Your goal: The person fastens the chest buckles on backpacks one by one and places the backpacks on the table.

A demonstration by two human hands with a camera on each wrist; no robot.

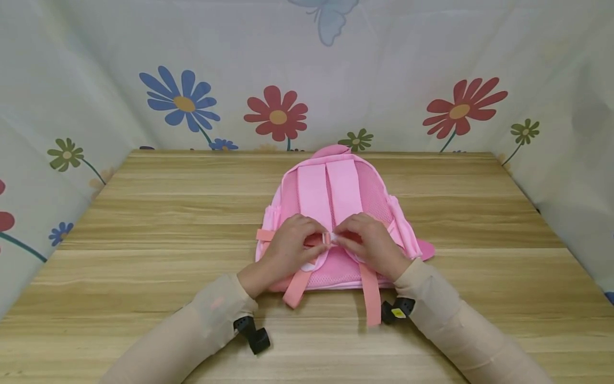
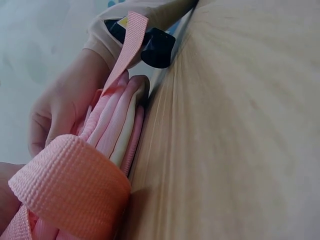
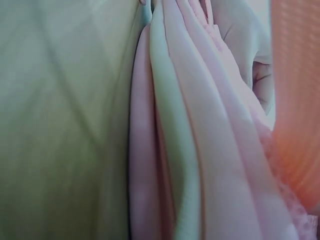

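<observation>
Floral backdrop cloth (image 1: 72, 106) wraps the left, far and right sides of your wooden table (image 1: 144, 213); printed flowers in blue, red and green run along it. Left part of the tabletop is bare wood grain.

Your left hand (image 1: 288, 248) rests on the lower middle of the pink backpack (image 1: 371, 197), fingers curled inward, pinching the left half of a small pale chest clip (image 1: 327, 238) at the meeting point of the two hands. A black wrist-camera mount (image 1: 251, 333) sticks out under your left sleeve (image 1: 192, 336), touching the table.

Backpack lies flat, back panel up, at table centre, nearer the far edge than you. Two pink shoulder straps (image 1: 331, 192) run side by side down its back. A short salmon strap end (image 1: 265, 234) pokes out to the left of your left hand. Two more salmon webbing tails hang off the near edge: a shorter one (image 1: 296, 290) on the left, a longer one (image 1: 371, 296) on the right, lying on the wood between your forearms.

Your right hand (image 1: 369, 242) mirrors the left, fingers curled and pinching the clip's right half; fingertips of both hands nearly touch. Its wrist mount (image 1: 398, 309) sits just beside the longer tail.

Left wrist view: looped salmon webbing (image 2: 70, 195) fills the foreground and blocks the clip; your right hand (image 2: 65, 110) shows beyond. Right wrist view: only blurred pink fabric folds (image 3: 200, 150), grip not visible there.
</observation>
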